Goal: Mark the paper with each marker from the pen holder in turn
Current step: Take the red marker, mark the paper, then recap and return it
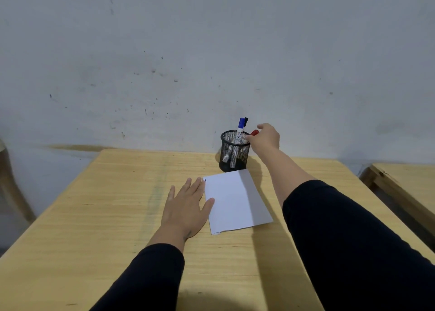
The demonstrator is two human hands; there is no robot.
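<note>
The paper (pixel 236 201) lies flat on the wooden table (pixel 94 216), just in front of the pen holder (pixel 234 152), its far edge touching or nearly touching the holder's base. It carries one short dark stroke at its far left corner (pixel 205 180); the rest of the sheet looks blank. So, judging by that single mark, one marker has likely had its turn and the others have not.

The holder is a black mesh cup standing upright near the wall. A blue-capped marker (pixel 240 132) and a black-capped one (pixel 246 121) stand in it, leaning together. A red-capped marker (pixel 254 132) sits at the holder's right rim with the right hand (pixel 264 139) closed around it, fingers pinching its barrel. Whether it is being lifted out or put back cannot be told from here; no red mark shows on the sheet, so I take it as the next marker coming out.

The left hand (pixel 186 207) rests open and flat on the table, fingers spread, its thumb touching the sheet's left edge as if steadying it.

Left to do, it seems: a mark from the red marker and from at least one more.
</note>
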